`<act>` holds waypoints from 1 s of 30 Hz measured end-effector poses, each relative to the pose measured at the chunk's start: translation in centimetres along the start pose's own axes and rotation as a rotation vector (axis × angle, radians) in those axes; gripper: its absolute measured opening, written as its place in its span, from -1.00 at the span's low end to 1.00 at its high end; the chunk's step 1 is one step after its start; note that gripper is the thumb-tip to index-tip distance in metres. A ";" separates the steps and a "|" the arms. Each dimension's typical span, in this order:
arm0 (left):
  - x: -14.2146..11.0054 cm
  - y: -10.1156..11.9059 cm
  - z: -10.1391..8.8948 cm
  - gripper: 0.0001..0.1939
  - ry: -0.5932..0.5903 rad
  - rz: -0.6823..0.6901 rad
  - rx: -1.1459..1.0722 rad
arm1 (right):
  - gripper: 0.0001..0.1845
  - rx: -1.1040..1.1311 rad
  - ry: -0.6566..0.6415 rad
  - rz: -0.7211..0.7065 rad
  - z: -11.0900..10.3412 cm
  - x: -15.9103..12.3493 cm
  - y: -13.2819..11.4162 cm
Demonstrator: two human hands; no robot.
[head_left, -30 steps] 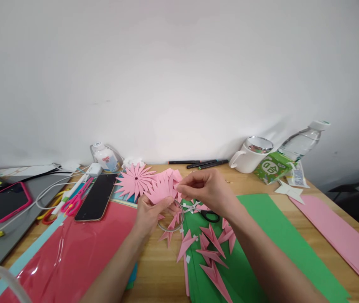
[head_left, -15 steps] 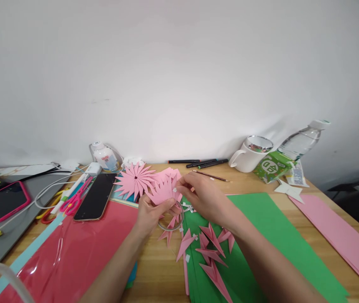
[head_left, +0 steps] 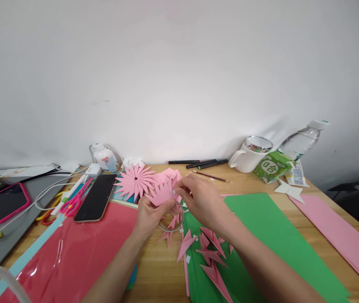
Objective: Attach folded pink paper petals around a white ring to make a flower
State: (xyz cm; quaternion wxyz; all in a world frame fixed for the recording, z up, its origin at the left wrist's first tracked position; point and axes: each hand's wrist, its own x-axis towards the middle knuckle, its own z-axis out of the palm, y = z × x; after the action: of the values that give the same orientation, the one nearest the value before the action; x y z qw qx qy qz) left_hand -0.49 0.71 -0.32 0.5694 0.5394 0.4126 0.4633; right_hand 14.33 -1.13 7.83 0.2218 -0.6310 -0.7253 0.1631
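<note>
My left hand [head_left: 148, 215] is closed on a fan of pointed pink folded paper [head_left: 161, 192], thumb in front. A clear tape roll [head_left: 182, 221] hangs by that hand's fingers; whether they pass through it is hard to tell. At the fan's right edge, my right hand [head_left: 203, 200] has thumb and forefinger pinched together beside a small white piece [head_left: 173, 192]. A finished pink paper pinwheel [head_left: 135, 180] lies just behind the left hand. Several loose pink folded pieces [head_left: 211, 256] are scattered below the right hand on green paper [head_left: 261, 223].
A red sheet pack [head_left: 81, 248], a black phone [head_left: 95, 198] and pink scissors [head_left: 76, 198] lie at left. Pens [head_left: 184, 162] and a pencil [head_left: 212, 175] lie near the wall. A white mug [head_left: 249, 158], a green box [head_left: 272, 167] and a water bottle [head_left: 302, 141] stand right.
My right hand has come in slightly left and down against the fan's edge, covering the black-handled scissors. The pencil shows behind it now. My left hand keeps its hold.
</note>
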 end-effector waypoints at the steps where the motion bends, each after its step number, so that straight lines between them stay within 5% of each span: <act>1: 0.0 0.1 0.0 -0.79 0.007 0.012 0.008 | -0.79 -0.007 0.000 0.005 0.0 0.0 -0.1; 14: -0.1 0.6 0.3 -0.90 0.148 0.068 0.050 | -0.81 -0.076 0.004 0.062 0.9 -0.2 -0.8; 30: 0.0 1.2 0.8 -0.90 0.086 0.061 0.002 | -0.78 -0.253 -0.081 0.025 0.9 -0.6 -0.9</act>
State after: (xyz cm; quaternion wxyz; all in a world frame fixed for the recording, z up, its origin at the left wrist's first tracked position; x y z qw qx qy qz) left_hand 0.20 0.52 0.98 0.5360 0.5319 0.4207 0.5028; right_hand 13.10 -1.86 7.45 0.1090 -0.6559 -0.7404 0.0985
